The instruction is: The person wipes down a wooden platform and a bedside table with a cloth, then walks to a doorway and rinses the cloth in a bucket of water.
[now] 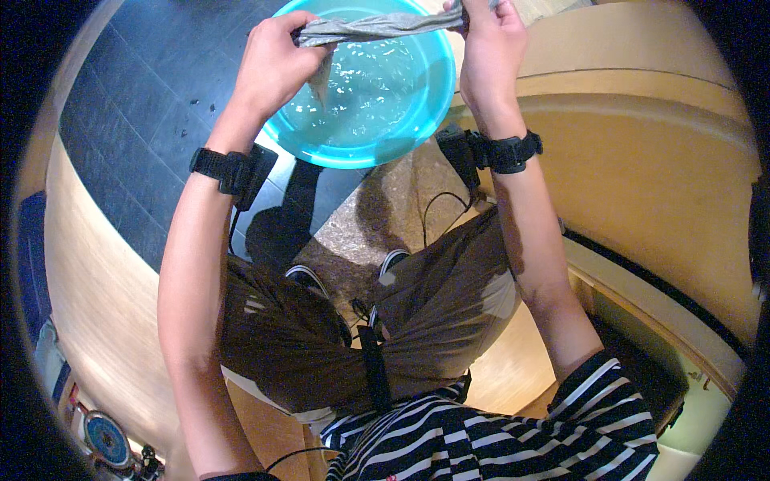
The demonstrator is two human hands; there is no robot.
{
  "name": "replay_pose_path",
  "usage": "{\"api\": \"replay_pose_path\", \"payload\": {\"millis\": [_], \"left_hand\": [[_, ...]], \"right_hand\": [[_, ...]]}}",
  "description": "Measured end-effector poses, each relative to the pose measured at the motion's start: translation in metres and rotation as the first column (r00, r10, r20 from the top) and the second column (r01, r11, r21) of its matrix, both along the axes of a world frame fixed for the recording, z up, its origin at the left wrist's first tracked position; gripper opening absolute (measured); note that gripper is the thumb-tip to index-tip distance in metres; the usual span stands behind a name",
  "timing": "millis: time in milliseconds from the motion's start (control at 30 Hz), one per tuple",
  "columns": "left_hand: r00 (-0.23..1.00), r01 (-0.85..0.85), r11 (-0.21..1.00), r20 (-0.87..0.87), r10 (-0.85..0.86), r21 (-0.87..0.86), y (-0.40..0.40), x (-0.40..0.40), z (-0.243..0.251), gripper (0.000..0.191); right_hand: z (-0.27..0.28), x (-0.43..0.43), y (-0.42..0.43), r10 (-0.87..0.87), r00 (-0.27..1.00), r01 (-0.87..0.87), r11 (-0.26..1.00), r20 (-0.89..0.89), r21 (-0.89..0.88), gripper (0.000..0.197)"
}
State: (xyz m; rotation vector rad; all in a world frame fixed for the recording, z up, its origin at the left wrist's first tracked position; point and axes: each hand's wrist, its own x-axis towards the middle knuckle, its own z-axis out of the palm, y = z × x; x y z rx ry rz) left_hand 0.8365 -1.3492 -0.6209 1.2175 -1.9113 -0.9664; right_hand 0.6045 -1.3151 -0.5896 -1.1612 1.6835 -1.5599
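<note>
A grey cloth (385, 27), twisted like a rope, is stretched between my two hands over a turquoise plastic basin (361, 161). My left hand (274, 60) is closed around one end, and a loose tail of cloth hangs below it towards the water (367, 90). The other end is gripped by my right hand (493, 54) near the basin's far right rim; its fingertips are partly cut off by the picture's top edge. Ripples and bright glints show on the water. Each wrist wears a black strap with a small device.
The basin stands where dark floor tiles (138, 120) meet a brown stone-like strip (355, 228), between a pale curved wooden surface (102, 270) on the left and a wooden panel (649, 156) on the right. Water drops lie on the tiles. Black cables hang from the wrist devices by my knees.
</note>
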Motion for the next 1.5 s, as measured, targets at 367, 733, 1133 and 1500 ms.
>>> {"api": "replay_pose_path", "payload": {"millis": [367, 733, 1133, 1500], "left_hand": [[0.998, -0.045, 0.999, -0.037, 0.046, 0.013, 0.003, -0.008, 0.004, 0.019], [0.993, 0.118, 0.972, -0.034, -0.114, 0.203, -0.002, -0.004, 0.001, 0.022], [0.989, 0.149, 0.979, -0.023, -0.147, 0.139, 0.003, 0.002, -0.002, 0.018], [0.977, 0.080, 0.967, -0.213, -0.027, 0.242, 0.004, -0.013, -0.005, 0.030]], "right_hand": [[-0.040, 0.017, 0.006, 0.456, 0.757, -0.360, 0.889, -0.468, 0.283, 0.079], [-0.019, 0.037, 0.007, 0.495, 0.735, -0.503, 0.856, -0.463, 0.118, 0.021], [0.003, 0.038, 0.009, 0.555, 0.745, -0.546, 0.826, -0.370, 0.142, 0.015], [-0.030, 0.021, -0.002, 0.630, 0.526, -0.487, 0.774, -0.571, 0.405, 0.033]]}}
